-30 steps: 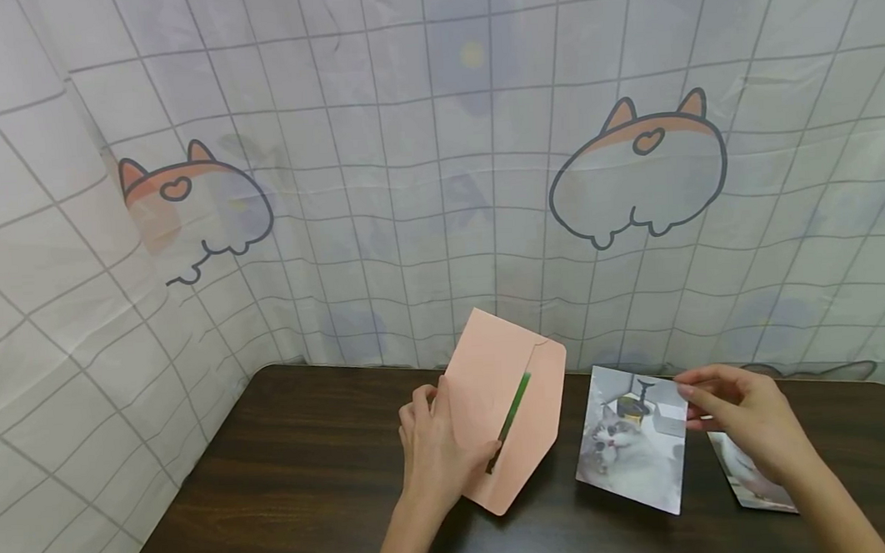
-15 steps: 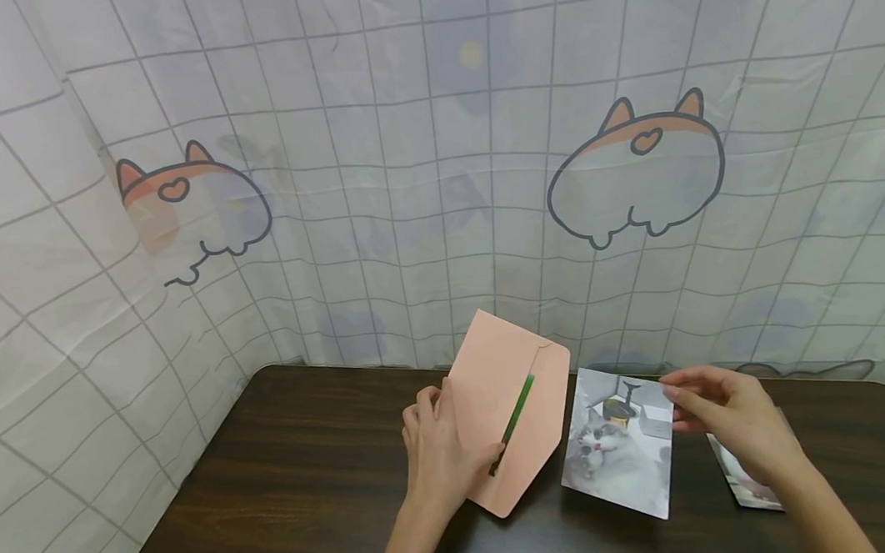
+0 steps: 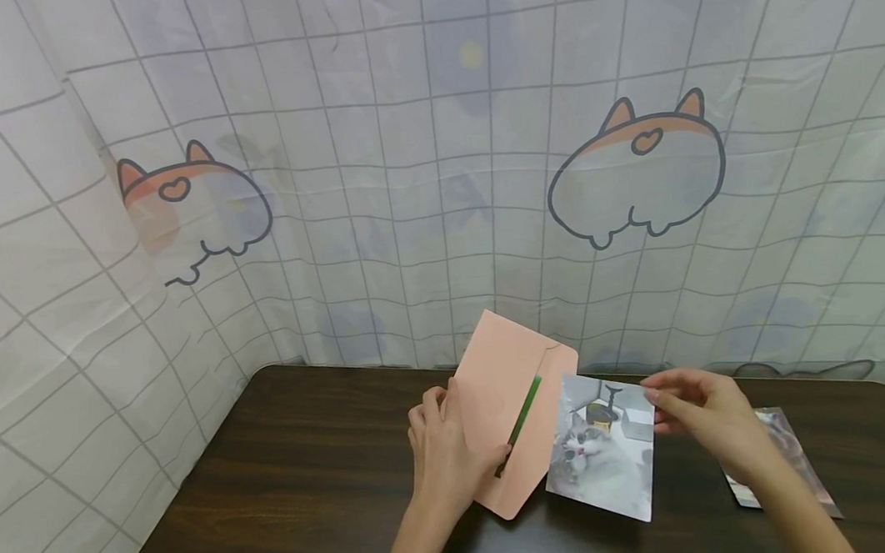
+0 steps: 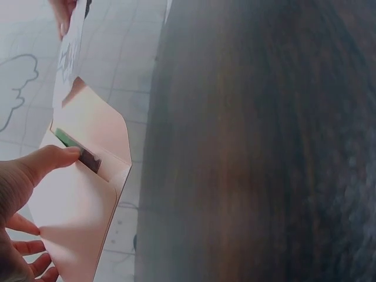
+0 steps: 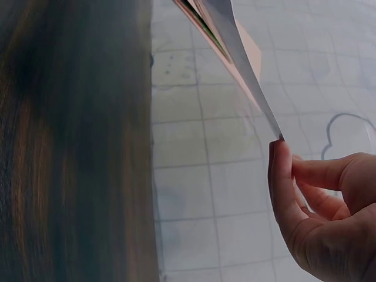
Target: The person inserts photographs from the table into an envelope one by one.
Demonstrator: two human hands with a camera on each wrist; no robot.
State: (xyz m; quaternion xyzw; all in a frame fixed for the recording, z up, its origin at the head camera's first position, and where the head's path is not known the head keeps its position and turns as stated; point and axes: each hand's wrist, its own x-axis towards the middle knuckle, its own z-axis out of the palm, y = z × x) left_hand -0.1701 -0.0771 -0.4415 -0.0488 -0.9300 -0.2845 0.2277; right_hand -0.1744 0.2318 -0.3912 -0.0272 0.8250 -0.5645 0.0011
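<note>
A pink envelope [image 3: 504, 390] with its flap open is held up, tilted, by my left hand [image 3: 447, 447]. In the left wrist view the left thumb lies at the envelope's mouth, on a green-edged card [image 4: 69, 141] that sits partly inside. With thumb and fingers my right hand [image 3: 708, 417] pinches the upper right edge of a photo card [image 3: 602, 452] of a grey-and-white cat. From the head view this card overlaps the envelope's right side; whether they touch I cannot tell. In the right wrist view the card [image 5: 238, 47] is seen nearly edge-on.
Another picture card [image 3: 793, 450] lies on the dark wooden table [image 3: 311, 484] at the right, partly hidden by my right forearm. Behind the table hangs a white grid-patterned curtain [image 3: 408, 186] with cartoon corgi prints.
My right hand has moved left with the cat photo card, which now overlaps the envelope. The left hand and envelope have shifted slightly right. More of the card on the table shows.
</note>
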